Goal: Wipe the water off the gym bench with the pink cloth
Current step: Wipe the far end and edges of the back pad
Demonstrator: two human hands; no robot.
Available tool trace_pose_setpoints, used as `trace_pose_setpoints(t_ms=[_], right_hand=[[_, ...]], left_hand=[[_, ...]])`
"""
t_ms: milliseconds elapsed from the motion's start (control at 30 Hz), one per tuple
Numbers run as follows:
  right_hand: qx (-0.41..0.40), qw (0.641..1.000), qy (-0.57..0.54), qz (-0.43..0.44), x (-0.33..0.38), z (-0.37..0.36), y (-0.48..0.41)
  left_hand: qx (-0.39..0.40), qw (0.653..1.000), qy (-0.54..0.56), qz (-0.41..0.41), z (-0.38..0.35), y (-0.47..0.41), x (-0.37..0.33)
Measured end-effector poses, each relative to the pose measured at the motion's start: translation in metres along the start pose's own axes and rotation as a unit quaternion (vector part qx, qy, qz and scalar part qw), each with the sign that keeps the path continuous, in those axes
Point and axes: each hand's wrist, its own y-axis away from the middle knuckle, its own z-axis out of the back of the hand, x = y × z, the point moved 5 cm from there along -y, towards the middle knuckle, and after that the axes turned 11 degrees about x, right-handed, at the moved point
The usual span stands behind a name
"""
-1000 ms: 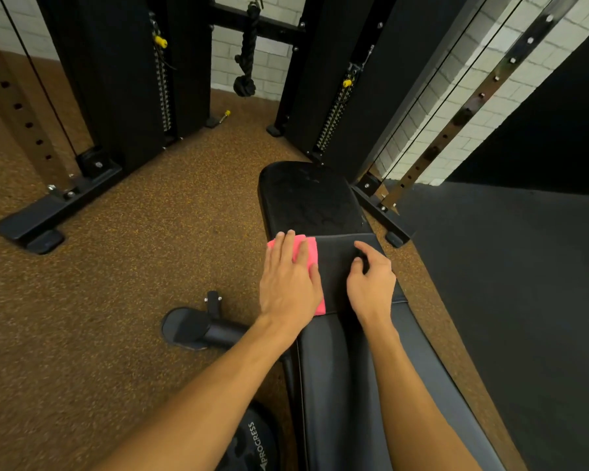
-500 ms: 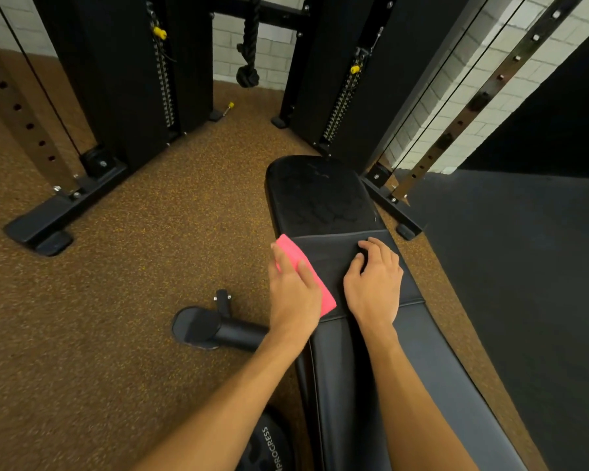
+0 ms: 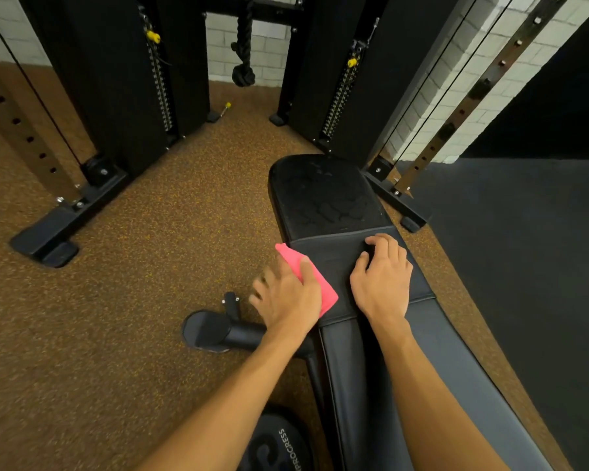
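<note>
The black padded gym bench [image 3: 330, 198] runs from the bottom of the view up to the middle, and its far pad shows dark wet patches. My left hand [image 3: 288, 295] presses the folded pink cloth [image 3: 323, 290] at the bench's left edge, fingers curled over the side and thumb on top of the cloth. The cloth's far corner sticks out past my fingers. My right hand [image 3: 383, 278] rests palm down on the bench's middle panel, fingers spread and bent, holding nothing.
Black weight-stack towers [image 3: 123, 79] stand behind on speckled brown rubber floor. A black base foot [image 3: 45, 241] lies left. The bench's foot [image 3: 208, 329] sticks out left below my hand. A weight plate [image 3: 276, 443] lies at the bottom. Dark mat [image 3: 524, 266] is right.
My left hand has slid the pink cloth from flat on the bench's middle panel to its left edge, tilting over the side. My right hand has stayed on the panel.
</note>
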Motion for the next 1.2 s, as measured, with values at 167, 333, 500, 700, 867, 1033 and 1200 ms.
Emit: trace_pose_setpoints(t_ms=[167, 333, 500, 700, 867, 1033, 1200], right_hand=[[-0.012, 0.999, 0.016, -0.034, 0.008, -0.003, -0.002], [-0.002, 1.000, 0.001, -0.020, 0.006, -0.006, -0.007], [-0.007, 1.000, -0.005, -0.027, 0.003, -0.006, -0.008], [-0.011, 0.999, -0.007, -0.049, 0.001, -0.010, -0.007], [-0.015, 0.998, -0.002, -0.053, 0.001, -0.009, -0.010], [-0.010, 0.998, 0.000, -0.056, 0.005, -0.010, -0.005], [-0.010, 0.998, 0.012, -0.053, 0.009, -0.007, -0.004]], left_hand=[[0.026, 0.995, 0.092, 0.009, -0.004, -0.001, -0.018], [-0.050, 0.971, 0.232, -0.038, -0.005, -0.010, -0.016], [-0.035, 0.970, 0.238, -0.046, 0.006, -0.039, -0.014], [-0.041, 0.970, 0.235, -0.056, 0.025, -0.079, -0.027], [-0.063, 0.969, 0.189, -0.144, 0.011, -0.043, -0.024], [-0.045, 0.974, 0.182, -0.126, 0.023, -0.063, -0.031], [-0.055, 0.971, 0.192, -0.132, 0.032, -0.080, -0.038]])
